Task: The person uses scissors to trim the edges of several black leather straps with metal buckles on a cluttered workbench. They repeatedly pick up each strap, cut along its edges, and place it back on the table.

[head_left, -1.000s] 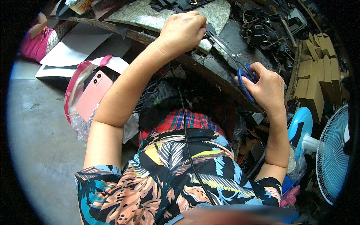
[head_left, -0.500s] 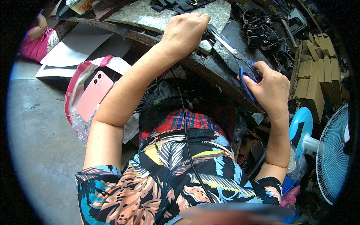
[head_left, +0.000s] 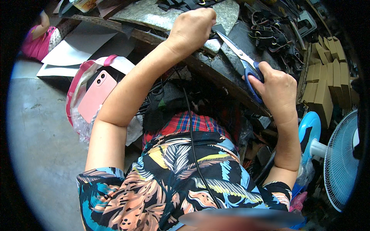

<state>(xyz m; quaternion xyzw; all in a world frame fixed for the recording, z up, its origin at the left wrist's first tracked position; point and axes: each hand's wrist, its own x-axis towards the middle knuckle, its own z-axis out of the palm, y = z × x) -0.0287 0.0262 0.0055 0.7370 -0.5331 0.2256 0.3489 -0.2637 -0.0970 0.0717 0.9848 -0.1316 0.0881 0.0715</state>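
My right hand [head_left: 279,86] is closed around the blue handles of a pair of scissors [head_left: 238,52], thumb through one loop. Their silver blades point up and left, with the tip close to my left hand [head_left: 194,29]. That hand is closed, knuckles up, over the near edge of a speckled grey stone slab [head_left: 148,17]. A small dark flat piece [head_left: 219,29] shows beside its fingers at the scissor tip; whatever lies inside the fingers is hidden.
Black straps [head_left: 185,4] lie on the slab, and more tangled black straps [head_left: 266,32] sit to the right. Folded cardboard pieces [head_left: 320,88] and a fan [head_left: 341,161] stand at right. A pink phone [head_left: 97,96] rests on a bag at left. Another person's pink clothing [head_left: 36,44] shows far left.
The scissor handles have drawn closer together and the blades look more closed. My left hand has shifted up slightly, its fingers still closed.
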